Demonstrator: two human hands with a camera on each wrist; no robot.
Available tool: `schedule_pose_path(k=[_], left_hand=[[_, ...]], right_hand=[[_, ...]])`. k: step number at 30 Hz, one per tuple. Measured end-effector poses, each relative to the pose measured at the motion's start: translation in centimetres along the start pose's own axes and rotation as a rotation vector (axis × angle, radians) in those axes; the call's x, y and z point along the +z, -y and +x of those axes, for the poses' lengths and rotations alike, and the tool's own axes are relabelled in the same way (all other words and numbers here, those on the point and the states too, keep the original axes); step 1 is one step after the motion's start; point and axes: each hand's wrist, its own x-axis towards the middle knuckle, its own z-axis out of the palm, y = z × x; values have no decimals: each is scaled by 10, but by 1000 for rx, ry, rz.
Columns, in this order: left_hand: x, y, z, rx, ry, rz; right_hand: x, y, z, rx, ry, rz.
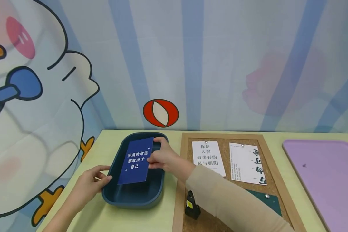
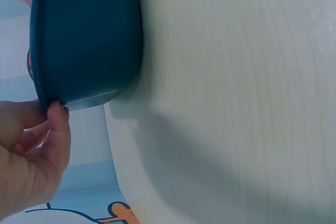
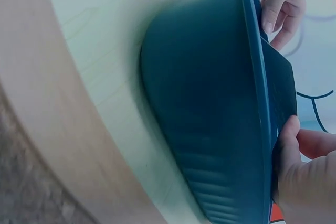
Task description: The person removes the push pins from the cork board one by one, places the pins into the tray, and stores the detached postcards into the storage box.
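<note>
Holding the card: right hand (image 1: 166,157) pinched the blue card (image 1: 135,162) at its right edge; card sat tilted in the bin's mouth, partly above the rim
Bin: left hand (image 1: 90,182) pinched the left rim of the dark blue bin (image 1: 133,204); hands well apart
Corkboard (image 1: 220,136): right of bin; two white cards (image 1: 246,162), green card (image 1: 272,203) pinned
Purple tray (image 1: 330,180): beyond corkboard, far right

Blue-striped wall (image 1: 220,64), cartoon bird (image 1: 34,154); pale-yellow table (image 1: 274,146).
</note>
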Motion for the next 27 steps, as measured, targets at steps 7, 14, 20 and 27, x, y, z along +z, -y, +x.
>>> schedule_pose_path(k=[7,14,20,27], left_hand=[[0,-1,0,6,-5,-1],[0,1,-1,10,-1,-11],[0,2,0,11,1,-13],[-1,1,-1,16,1,-10]], right_hand=[[13,-6,3,-11,-12,-24],[25,-13,2,2,-21,-40],[31,-20,2,8,-26,-64],[32,-21,2,7,-21,-167]])
